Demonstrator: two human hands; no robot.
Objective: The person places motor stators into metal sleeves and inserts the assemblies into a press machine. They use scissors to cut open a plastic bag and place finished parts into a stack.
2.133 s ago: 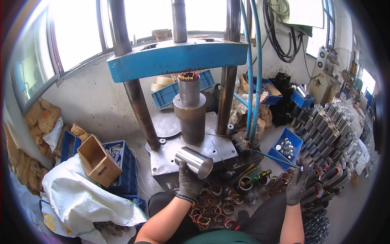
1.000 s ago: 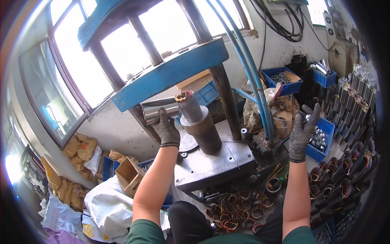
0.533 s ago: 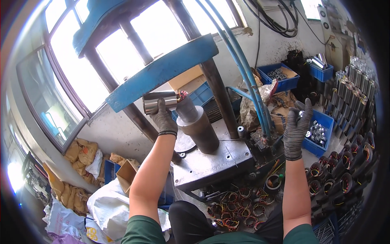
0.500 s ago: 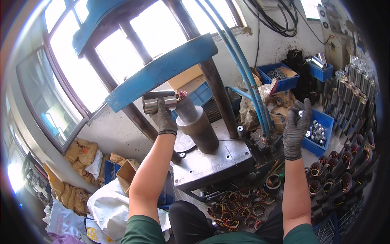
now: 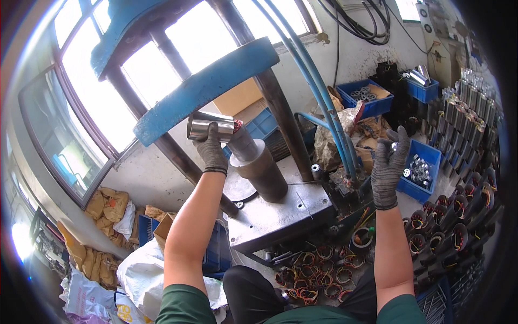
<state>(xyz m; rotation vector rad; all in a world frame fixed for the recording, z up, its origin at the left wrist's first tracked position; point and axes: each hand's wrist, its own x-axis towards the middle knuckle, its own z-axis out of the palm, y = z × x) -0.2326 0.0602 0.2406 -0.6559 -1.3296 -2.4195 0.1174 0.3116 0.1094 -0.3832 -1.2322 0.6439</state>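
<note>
My left hand (image 5: 211,152), in a grey glove, grips a shiny metal cylinder (image 5: 204,128) under the blue crossbeam (image 5: 210,86) of a press. The cylinder lies nearly level, its open end to the left. Red wires (image 5: 237,126) show at its right end, by the top of the steel post (image 5: 261,173) on the press bed (image 5: 280,213). Raised at the right, my gloved right hand (image 5: 385,175) has its fingers curled round a small shiny metal piece (image 5: 394,146), mostly hidden by them. Behind that hand stands a blue bin (image 5: 414,190) of similar metal parts.
Wire-wound rings (image 5: 324,272) lie below the press bed. Dark tubes with wires (image 5: 458,240) stand in rows at the right. Blue hoses (image 5: 324,100) run down beside the press's right column (image 5: 283,127). White sacks (image 5: 141,272) lie at lower left.
The whole view has shifted slightly. Against the press, my left hand and the cylinder have moved a little to the right, and the cylinder's open end shows more. My right hand keeps its grip.
</note>
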